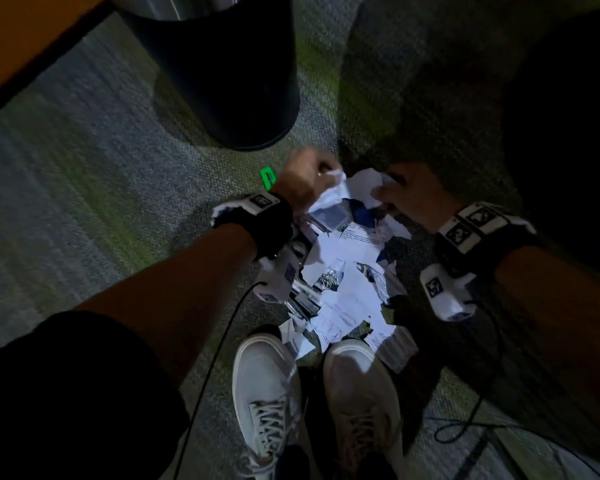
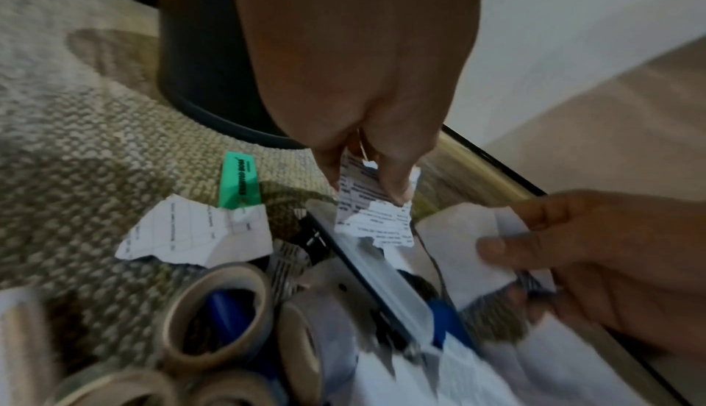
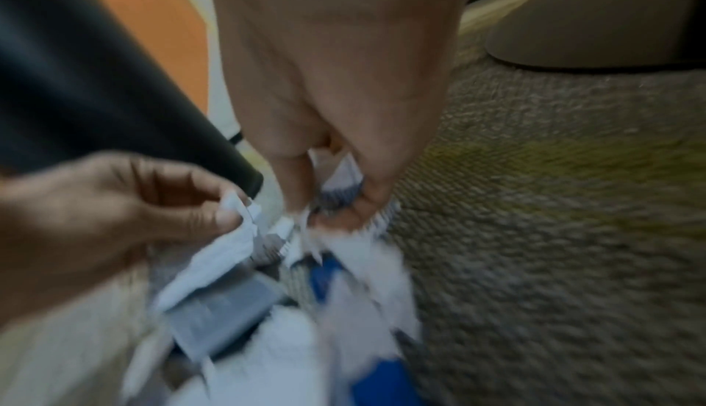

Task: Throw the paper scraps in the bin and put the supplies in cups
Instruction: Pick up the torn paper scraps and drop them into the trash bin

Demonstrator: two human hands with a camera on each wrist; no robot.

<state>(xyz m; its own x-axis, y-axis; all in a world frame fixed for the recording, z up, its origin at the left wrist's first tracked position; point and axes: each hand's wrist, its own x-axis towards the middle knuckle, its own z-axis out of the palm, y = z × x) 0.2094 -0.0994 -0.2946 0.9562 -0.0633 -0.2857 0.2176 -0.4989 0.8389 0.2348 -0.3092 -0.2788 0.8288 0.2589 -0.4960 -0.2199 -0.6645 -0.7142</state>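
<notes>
A heap of torn white paper scraps (image 1: 347, 282) lies on the carpet just beyond my shoes. My left hand (image 1: 309, 178) pinches a printed scrap (image 2: 372, 210) at the far end of the heap. My right hand (image 1: 392, 195) grips another crumpled scrap (image 3: 340, 195) beside it. The black bin (image 1: 219, 74) stands upright just beyond the hands. Among the papers lie rolls of tape (image 2: 214, 313), a green highlighter (image 2: 239, 183), a stapler-like tool (image 2: 367, 279) and blue items (image 3: 325, 273).
My two white shoes (image 1: 267, 393) stand at the near end of the heap. An orange panel with a dark edge (image 1: 25, 46) runs at the upper left. Black cables (image 1: 465, 427) trail over the grey-green carpet (image 1: 84, 188). A beige rounded base (image 3: 596, 35) sits at the right.
</notes>
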